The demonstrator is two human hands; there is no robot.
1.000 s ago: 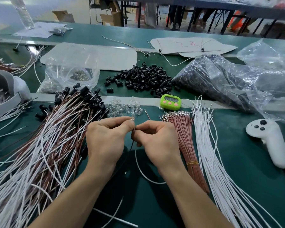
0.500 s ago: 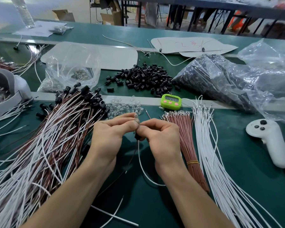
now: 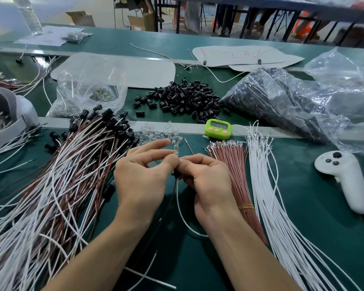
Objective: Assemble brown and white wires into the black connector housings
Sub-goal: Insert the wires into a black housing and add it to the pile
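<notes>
My left hand (image 3: 141,177) pinches a small clear bulb (image 3: 175,148) between thumb and forefinger, just above a black connector housing (image 3: 176,174). My right hand (image 3: 206,179) grips that housing, and a white wire (image 3: 182,211) and a dark brown wire hang from it toward me. A loose heap of black housings (image 3: 181,99) lies behind the hands. To the right lie a bound bundle of brown wires (image 3: 235,175) and a fan of white wires (image 3: 267,185). A big pile of finished wire assemblies (image 3: 51,181) fills the left.
A green timer (image 3: 218,129) sits on the metal strip behind the hands, beside loose clear bulbs (image 3: 156,133). Plastic bags of parts (image 3: 292,101) lie at back right and another bag (image 3: 88,93) at back left. A white controller (image 3: 345,177) rests at right.
Both hands have risen slightly and drawn apart. The left fingers now lift the clear bulb above the housing, which shows between the hands.
</notes>
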